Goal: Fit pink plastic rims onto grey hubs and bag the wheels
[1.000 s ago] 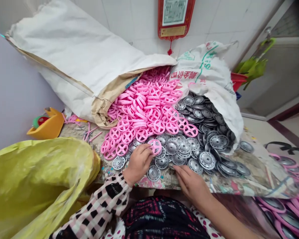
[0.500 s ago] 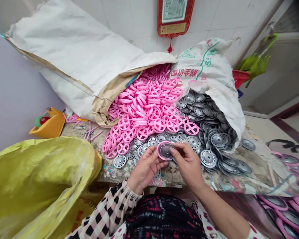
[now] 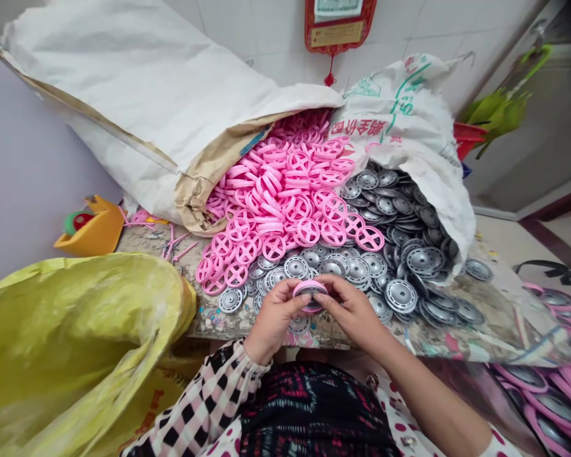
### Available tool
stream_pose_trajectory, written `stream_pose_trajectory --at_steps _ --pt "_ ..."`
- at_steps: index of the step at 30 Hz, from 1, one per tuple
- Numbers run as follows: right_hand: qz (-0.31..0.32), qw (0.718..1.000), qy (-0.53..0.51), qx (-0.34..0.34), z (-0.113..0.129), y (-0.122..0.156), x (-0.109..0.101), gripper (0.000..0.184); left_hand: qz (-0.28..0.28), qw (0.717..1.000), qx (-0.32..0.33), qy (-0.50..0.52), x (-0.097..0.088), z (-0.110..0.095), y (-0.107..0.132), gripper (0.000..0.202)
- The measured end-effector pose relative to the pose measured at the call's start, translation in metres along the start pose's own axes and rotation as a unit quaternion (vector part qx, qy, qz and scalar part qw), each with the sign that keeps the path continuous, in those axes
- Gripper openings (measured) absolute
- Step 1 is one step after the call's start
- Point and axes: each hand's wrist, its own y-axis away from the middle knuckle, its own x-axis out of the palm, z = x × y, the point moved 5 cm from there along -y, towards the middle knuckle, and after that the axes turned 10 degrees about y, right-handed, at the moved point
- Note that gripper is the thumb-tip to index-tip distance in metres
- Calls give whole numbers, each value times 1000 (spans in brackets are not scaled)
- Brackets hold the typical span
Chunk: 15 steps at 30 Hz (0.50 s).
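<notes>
My left hand (image 3: 272,318) and my right hand (image 3: 353,311) meet at the table's near edge, both pinching one pink wheel ring (image 3: 309,293) with a grey disc set in it. Just beyond my fingers lie several loose grey hubcap discs (image 3: 356,270). Behind them a heap of pink spoked rings (image 3: 285,197) spills from a large white sack (image 3: 143,108). More grey discs (image 3: 400,216) pour out of a printed white sack (image 3: 404,120) on the right.
A yellow bag (image 3: 76,343) stands open at my lower left. An orange plastic toy part (image 3: 92,231) sits at the far left of the table (image 3: 495,317). Assembled pink-and-grey wheels (image 3: 552,381) pile up at the lower right. A tiled wall lies behind.
My left hand lifted a pink ring from the pile and my right hand brought a grey disc to it. Both hands now press the two together, nearer my body.
</notes>
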Motion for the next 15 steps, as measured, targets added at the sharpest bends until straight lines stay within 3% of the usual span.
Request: stream_pose_trajectory --at_steps 6,13,15 --pt "-1 1000 17 -4 3 1 1 22 -3 999 -8 -41 -3 -2 0 28" --pt "-107 992 -28 54 -12 10 20 18 -28 996 19 -78 -6 7 -3 27" --pt "-82 994 -23 71 -15 9 26 20 -41 994 13 -101 -10 6 -3 28"
